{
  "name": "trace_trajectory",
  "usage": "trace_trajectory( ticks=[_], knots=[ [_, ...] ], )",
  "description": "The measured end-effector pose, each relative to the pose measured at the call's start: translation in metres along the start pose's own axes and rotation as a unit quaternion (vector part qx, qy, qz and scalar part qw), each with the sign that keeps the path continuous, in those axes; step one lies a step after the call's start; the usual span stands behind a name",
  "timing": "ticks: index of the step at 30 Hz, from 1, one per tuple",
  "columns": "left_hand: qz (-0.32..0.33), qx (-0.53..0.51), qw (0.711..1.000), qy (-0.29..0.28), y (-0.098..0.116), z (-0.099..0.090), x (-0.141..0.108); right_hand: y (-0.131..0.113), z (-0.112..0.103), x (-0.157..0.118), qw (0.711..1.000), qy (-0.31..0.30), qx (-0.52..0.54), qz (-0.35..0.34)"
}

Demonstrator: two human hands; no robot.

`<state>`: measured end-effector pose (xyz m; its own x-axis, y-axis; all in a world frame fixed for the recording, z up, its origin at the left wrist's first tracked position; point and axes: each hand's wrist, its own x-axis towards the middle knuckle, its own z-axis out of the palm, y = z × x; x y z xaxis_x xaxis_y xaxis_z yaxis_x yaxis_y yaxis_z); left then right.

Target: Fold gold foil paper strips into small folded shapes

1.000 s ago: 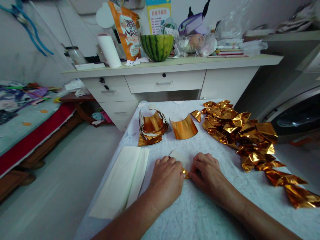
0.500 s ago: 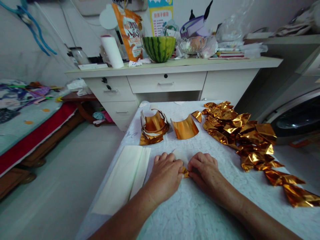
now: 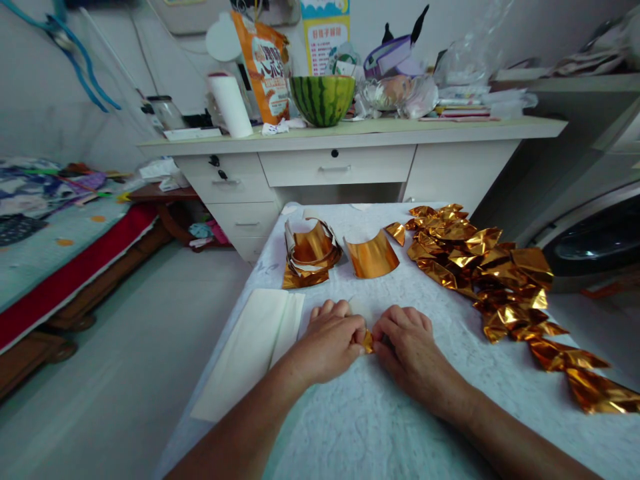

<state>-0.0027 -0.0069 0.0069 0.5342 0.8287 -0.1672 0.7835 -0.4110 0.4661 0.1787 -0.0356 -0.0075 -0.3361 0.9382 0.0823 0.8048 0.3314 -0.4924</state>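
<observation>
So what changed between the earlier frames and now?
The right hand edged slightly left, toward the left hand; less of the pale sheet shows between them. Both stay on the small gold piece; nothing grasped or released. The gold pile, curled sheets and white papers stayed put.

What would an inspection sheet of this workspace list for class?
Surface: pale, rumpled cloth
Job's things: small gold piece, curled gold stack, single curved sheet, white paper, heap of shiny gold pieces
Clutter: watermelon, orange packet and plastic bag on the counter behind
Hands: left hand and right hand both pinch the small gold piece, partly hiding it
Cables: apparently a thin cord on the wall
Surroundings: bed at left, front-loading machine at right
</observation>
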Motion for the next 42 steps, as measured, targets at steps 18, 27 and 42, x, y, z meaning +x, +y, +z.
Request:
trace_trajectory(
  ticks=[18,27,42],
  knots=[
    [-0.011,-0.001,1.000,-0.005,0.005,-0.005,-0.001,0.006,0.005,-0.002,0.997,0.045,-0.053,0.016],
    [-0.007,-0.006,1.000,0.000,0.002,-0.002,0.000,0.025,0.003,-0.005,0.997,0.032,-0.073,0.014],
    [-0.005,-0.003,1.000,0.004,0.002,-0.002,0.000,0.030,-0.014,-0.005,0.999,0.002,-0.041,-0.016]
  ],
)
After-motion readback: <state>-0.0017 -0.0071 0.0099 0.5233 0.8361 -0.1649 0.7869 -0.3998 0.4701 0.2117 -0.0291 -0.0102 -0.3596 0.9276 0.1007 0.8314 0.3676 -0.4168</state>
